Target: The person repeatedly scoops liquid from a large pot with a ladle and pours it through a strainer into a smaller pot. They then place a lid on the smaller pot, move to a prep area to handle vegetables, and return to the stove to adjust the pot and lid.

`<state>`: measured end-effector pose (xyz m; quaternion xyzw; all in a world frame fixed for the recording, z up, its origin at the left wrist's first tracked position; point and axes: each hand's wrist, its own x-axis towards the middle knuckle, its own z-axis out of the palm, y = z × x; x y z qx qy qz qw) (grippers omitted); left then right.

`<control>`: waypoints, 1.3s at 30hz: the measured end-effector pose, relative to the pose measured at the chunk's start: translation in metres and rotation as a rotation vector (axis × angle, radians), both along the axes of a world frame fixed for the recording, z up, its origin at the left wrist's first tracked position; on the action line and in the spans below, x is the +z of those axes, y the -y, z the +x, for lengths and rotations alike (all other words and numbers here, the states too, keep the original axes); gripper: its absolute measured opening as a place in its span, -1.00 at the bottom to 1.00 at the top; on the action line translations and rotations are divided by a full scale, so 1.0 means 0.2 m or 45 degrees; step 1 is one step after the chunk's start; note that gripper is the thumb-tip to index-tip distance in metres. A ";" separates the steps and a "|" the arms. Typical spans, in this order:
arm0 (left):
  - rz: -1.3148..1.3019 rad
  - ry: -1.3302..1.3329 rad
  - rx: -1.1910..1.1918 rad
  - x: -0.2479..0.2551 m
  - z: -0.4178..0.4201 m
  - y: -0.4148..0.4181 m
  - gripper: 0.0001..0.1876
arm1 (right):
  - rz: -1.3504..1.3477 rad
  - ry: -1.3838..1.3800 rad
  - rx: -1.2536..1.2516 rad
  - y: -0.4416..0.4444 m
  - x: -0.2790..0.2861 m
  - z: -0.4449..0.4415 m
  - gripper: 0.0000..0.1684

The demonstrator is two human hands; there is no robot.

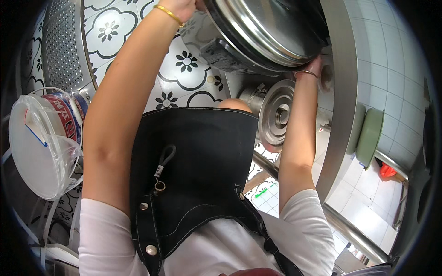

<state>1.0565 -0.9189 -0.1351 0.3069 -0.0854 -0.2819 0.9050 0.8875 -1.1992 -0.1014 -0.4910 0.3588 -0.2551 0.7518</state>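
A large stainless steel pot (255, 31), tilted, fills the top of the view. At its left rim is my left hand (181, 8), only partly in view, with a yellow bangle on the wrist; the fingers are cut off by the frame's edge. My right hand (312, 63) is pressed to the pot's lower right side, its fingers mostly hidden behind it. Below the pot, beside my right forearm, stands a smaller steel vessel with a round ridged lid (276, 115). I wear a black apron (193, 145) with a key ring hanging on it.
White plastic buckets (34, 148) wrapped in clear film stand at the left, near a perforated metal panel (64, 45). A steel counter edge (345, 86) runs down the right side. Beyond it are a green plastic basin (371, 138) and a red bag (387, 170). The floor has patterned tiles.
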 end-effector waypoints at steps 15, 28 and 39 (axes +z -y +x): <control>-0.189 -0.218 0.118 -0.41 -0.27 -1.18 -0.67 | 0.226 0.187 0.086 -0.83 -0.07 -0.02 -0.66; -0.200 -0.360 0.193 -0.80 -0.43 -1.56 -0.69 | 0.555 -0.273 0.332 -1.03 -0.45 0.17 -0.78; 0.073 -0.583 0.414 -0.96 -0.38 -1.45 -0.81 | 0.664 -0.650 0.517 -0.76 -0.57 0.19 -0.71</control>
